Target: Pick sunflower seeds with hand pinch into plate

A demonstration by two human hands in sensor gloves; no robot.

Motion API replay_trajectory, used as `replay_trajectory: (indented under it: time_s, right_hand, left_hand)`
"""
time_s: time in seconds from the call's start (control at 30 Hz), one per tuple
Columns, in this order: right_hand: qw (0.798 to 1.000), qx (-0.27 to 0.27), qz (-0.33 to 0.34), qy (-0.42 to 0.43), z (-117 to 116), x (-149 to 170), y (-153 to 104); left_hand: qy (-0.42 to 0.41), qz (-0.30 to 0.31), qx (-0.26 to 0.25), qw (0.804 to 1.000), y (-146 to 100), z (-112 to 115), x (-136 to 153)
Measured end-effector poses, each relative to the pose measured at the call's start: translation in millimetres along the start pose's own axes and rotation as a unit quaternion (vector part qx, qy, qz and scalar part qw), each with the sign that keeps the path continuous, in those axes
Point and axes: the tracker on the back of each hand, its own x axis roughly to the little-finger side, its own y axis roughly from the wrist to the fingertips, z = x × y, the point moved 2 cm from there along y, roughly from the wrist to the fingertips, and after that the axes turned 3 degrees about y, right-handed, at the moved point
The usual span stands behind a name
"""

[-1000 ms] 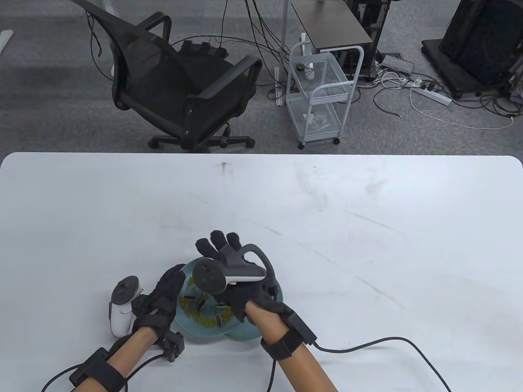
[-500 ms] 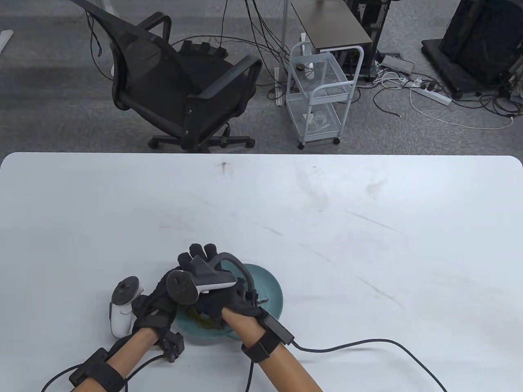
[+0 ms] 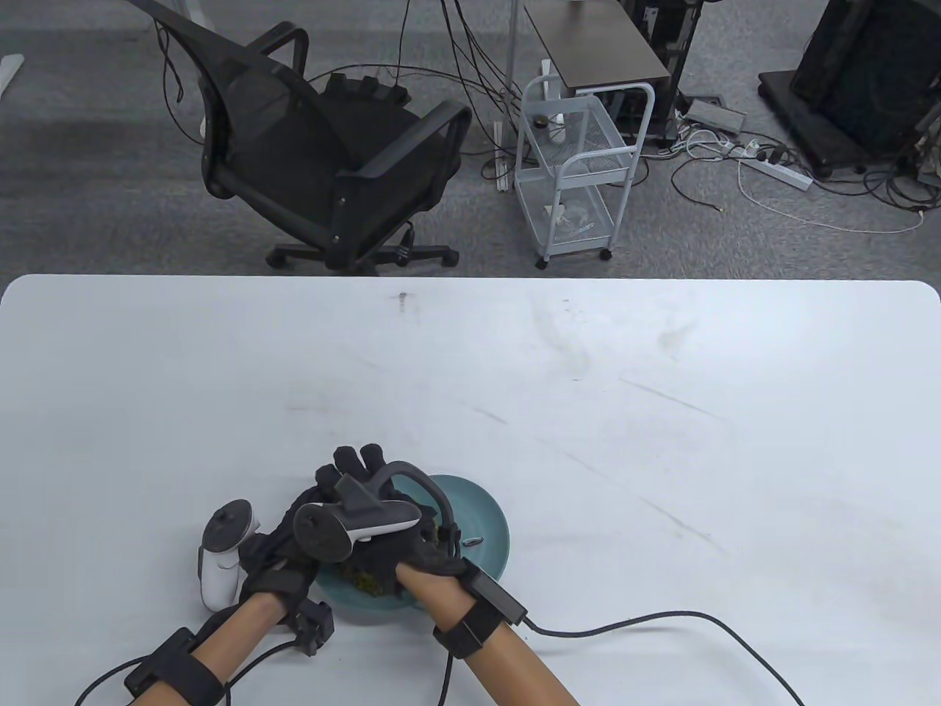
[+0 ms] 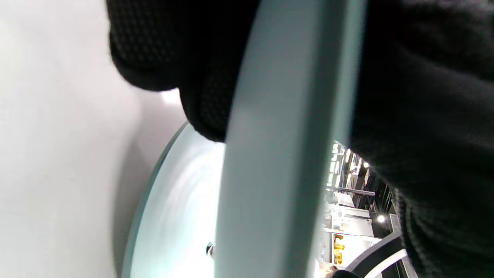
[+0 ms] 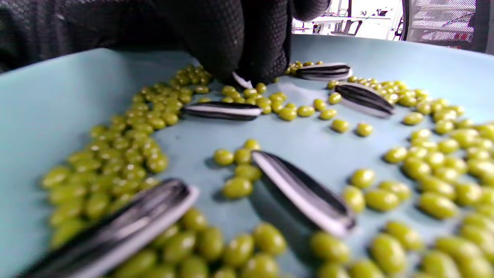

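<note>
— Two dishes, as far as I can judge: the teal bowl [image 3: 481, 515] near the near edge of the white table [image 3: 588, 382], and a second pale dish [image 4: 173, 216] under or beside it in the left wrist view; which one is the target plate I cannot tell.

— And the hands?

— Left hand [image 3: 283, 544] grips the bowl's left rim [image 4: 285, 135], fingers on the outside and the thumb seemingly over the edge; right hand [image 3: 367, 529] is down inside the bowl, so it is plainly the nearer one to the seeds.

— What lies in there?

— Many small green beans [image 5: 127, 154] scattered over the floor of the bowl; among them several striped sunflower seeds; one seed [image 5: 303, 193] in the middle of the right wrist view runs diagonally, far-left to near-right; another seed [image 5: 222, 110] lies almost crosswise, just on the near side of the fingertips [image 5: 247, 50].

— And the fingers themselves?

— Pressed together, tips down on the bowl floor at its far side; a pale sliver [image 5: 241, 81] shows between them, likely the tip of a seed being pinched, though most of it is hidden.

— So the move turns on what?

— On that pinch, I would say; if it holds, lift straight up clear of the beans; if not, the crosswise seed is closest, its long axis across the fingers, so thumb and forefinger can close over its narrow width.
</note>
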Motion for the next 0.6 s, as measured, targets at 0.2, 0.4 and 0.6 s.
replay_trajectory:
  time_s: [0.2, 0.4, 0.6]
  right_hand:
    - [1.0, 0.001, -0.006, -0.006, -1.6, 1.2, -0.1]
    - [0.998, 0.017, -0.012, -0.051, -3.8, -2.7, -0.1]
    - [0.998, 0.015, -0.013, -0.055, -4.2, -3.5, -0.6]
  left_hand:
    - [0.006, -0.002, 0.001, 1.0, 0.4, 0.8, 0.3]
    - [0.019, 0.007, -0.014, 1.0, -2.6, 3.2, 0.0]
    - [0.018, 0.005, -0.005, 1.0, -2.1, 4.7, -0.2]
